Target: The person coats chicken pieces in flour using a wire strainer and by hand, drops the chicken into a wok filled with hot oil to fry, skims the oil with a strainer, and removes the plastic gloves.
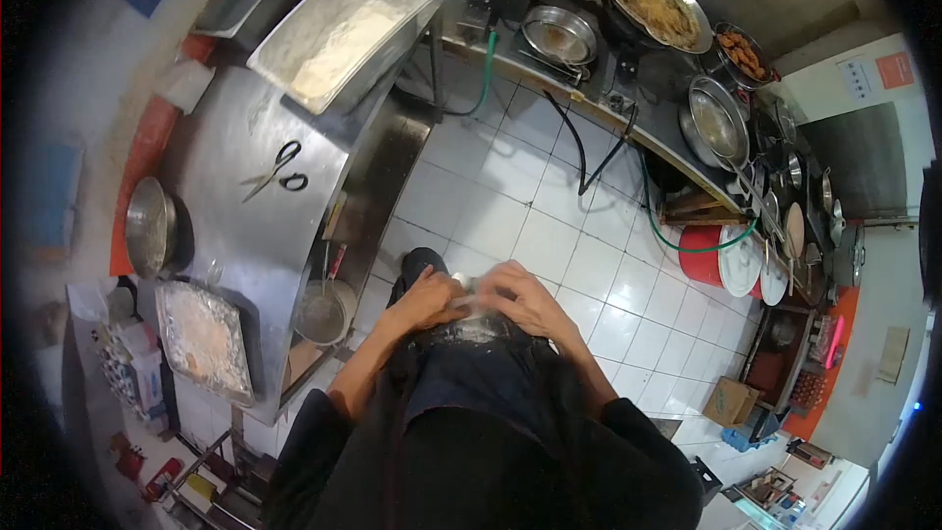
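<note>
Both hands are close together in front of my waist, over the tiled floor. My left hand (427,299) has its fingers curled at a small pale, translucent item (465,301) that is too blurred to name. From the other side my right hand (517,299) bends its fingers round the same item. Below them, a dark apron (481,383) with whitish smears covers my front. Black-handled scissors (278,175) lie with parted blades on the steel table (221,128) to the left, away from both hands.
A metal bin of white powder (339,49) stands at the table's far end, a steel bowl (150,226) and a powdery tray (206,339) nearer. Across the tiled floor (530,196) runs a stove counter with a pan of bubbling oil (653,0), fried food (743,54) and a green hose (488,79).
</note>
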